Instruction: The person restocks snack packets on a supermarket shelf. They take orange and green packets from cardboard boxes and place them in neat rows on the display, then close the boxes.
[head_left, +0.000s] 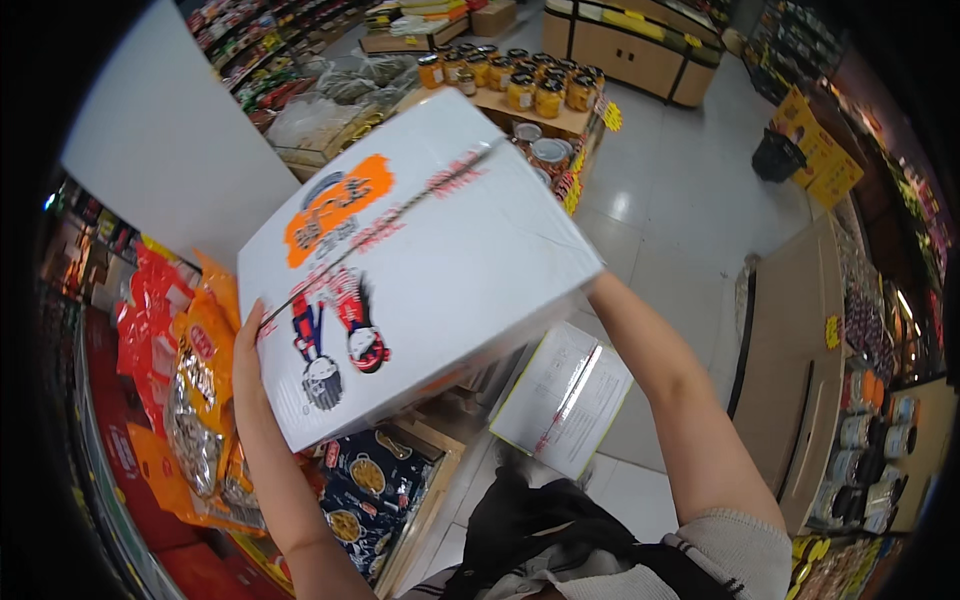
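Note:
A large white cardboard box (442, 262) with printed cartoon figures, an orange patch and printed tape along its seam is held up in front of me, tilted. My left hand (249, 330) presses against its left side. At the right corner of the box is my right hand (596, 283), with its fingers hidden behind the cardboard. Below, a second, smaller white carton (562, 401), taped along the middle, stands on the floor by my feet. Dark blue printed food packs (371, 487) lie in a wooden-edged display under the raised box.
Orange and red snack bags (202, 375) crowd the left side beside a white pillar (180, 127). Jars of yellow fruit (550, 97) top a wooden stand ahead. A wooden counter (787, 352) with jars runs along the right; a black bucket (776, 156) is farther off.

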